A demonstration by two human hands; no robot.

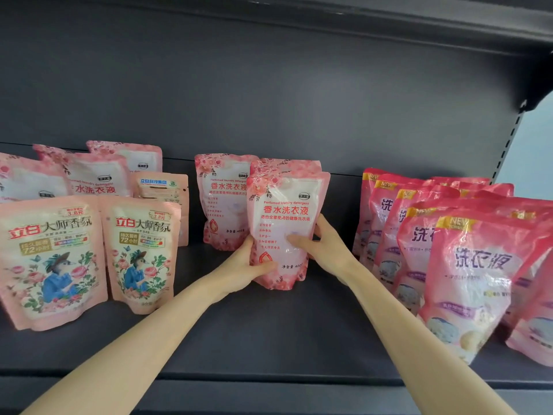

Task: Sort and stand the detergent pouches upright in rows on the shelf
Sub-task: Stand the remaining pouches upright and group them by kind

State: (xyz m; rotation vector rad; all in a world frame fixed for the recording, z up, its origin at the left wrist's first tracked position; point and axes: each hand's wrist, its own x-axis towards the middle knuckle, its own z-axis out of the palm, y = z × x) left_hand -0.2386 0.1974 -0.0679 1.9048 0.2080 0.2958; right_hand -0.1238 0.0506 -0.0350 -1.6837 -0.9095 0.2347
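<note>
A pink floral detergent pouch [284, 217] stands upright at the middle of the dark shelf [269, 339]. My left hand [244, 266] grips its lower left side, and my right hand [321, 244] grips its right side with the thumb across the front. Right behind it stands a second pouch [284, 164] of the same kind, and a third [223, 202] stands to its left. Peach pouches with a flower picture [51, 259] [140, 253] stand at the front left. Red-pink pouches [475, 283] stand in rows at the right.
More pink floral pouches [92, 178] lean at the back left, with one peach pouch [163, 190] turned back to front. The shelf's front edge [269, 381] runs below my forearms. Another shelf [389, 22] hangs overhead, with a slotted upright [508, 145] at the right.
</note>
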